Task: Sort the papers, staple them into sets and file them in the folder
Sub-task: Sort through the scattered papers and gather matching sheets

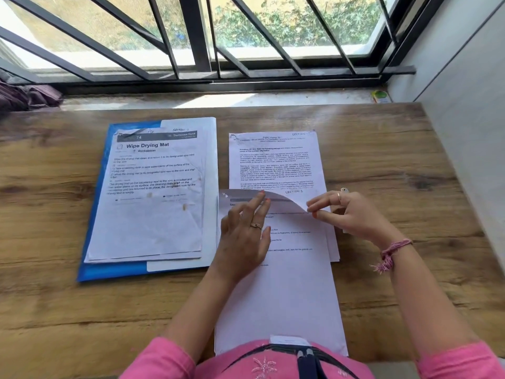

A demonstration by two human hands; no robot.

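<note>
Your left hand (244,231) lies flat and open, pinning the near white printed stack (278,291); your right hand (352,214) pinches its curled top corner to peel pages. The open blue plastic folder (94,214) waits left.

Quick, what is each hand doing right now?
Left hand: open, fingers flat on the front paper stack, holding nothing.
Right hand: pinch grip shut on the top sheet's curled corner.
</note>
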